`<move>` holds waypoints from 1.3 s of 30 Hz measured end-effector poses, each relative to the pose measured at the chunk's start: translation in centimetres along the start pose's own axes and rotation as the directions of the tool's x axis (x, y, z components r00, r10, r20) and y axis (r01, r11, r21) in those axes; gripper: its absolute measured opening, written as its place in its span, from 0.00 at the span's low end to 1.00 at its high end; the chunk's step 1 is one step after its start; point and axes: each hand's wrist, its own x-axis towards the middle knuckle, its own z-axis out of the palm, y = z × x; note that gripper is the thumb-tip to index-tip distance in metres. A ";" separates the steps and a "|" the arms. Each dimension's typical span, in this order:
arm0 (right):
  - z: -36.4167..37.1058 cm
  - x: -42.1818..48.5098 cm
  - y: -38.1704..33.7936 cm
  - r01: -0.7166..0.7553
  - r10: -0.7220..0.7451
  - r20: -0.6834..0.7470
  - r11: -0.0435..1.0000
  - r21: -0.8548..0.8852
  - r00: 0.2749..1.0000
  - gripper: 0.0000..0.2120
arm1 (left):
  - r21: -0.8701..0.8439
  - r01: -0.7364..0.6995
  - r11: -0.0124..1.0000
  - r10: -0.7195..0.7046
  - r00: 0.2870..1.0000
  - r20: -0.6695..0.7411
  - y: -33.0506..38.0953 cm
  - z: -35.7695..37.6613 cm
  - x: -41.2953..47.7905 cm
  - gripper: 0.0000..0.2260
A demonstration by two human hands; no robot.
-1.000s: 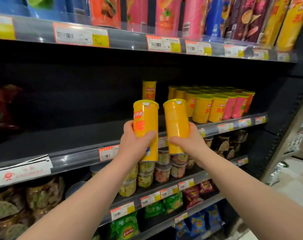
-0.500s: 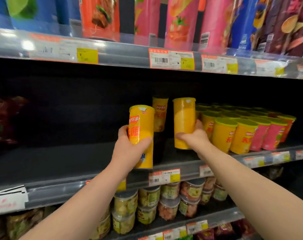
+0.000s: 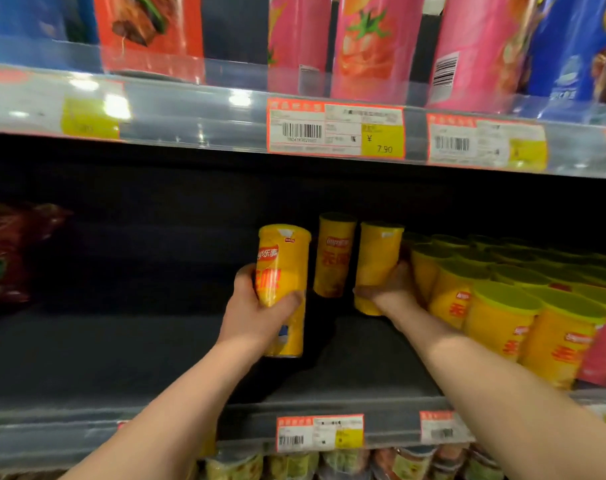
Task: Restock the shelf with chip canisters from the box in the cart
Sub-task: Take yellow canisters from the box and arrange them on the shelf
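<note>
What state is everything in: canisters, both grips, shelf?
left grip, wrapped round the left canister.
left canister, upright, lid on, held inside the shelf bay.
right grip, wrapped round the right canister.
right canister, upright, beside the stocked row; set down or not, cannot tell.
lone canister, standing upright, free.
stocked row, upright, lids on.
shelf, stocked on its right side.

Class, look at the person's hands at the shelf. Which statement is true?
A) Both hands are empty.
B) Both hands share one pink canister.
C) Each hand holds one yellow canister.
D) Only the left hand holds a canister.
C: the left hand grips the left yellow canister, and the right hand grips the right yellow canister.
</note>
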 end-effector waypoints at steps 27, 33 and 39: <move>2.1 5.3 2.4 -0.029 0.032 0.038 0.997 -0.078 0.999 0.46 | -0.059 -0.036 0.998 0.036 0.999 0.010 -1.9 1.3 2.2 0.26; 2.1 5.1 2.2 -0.065 0.079 0.085 0.987 -0.150 0.993 0.44 | -0.017 -0.052 0.998 0.053 0.998 0.026 -1.9 1.8 2.5 0.29; 1.1 2.0 0.7 -0.153 0.153 0.011 0.987 0.054 0.988 0.46 | 0.109 -0.128 0.986 0.121 0.990 0.066 -1.6 4.0 3.5 0.29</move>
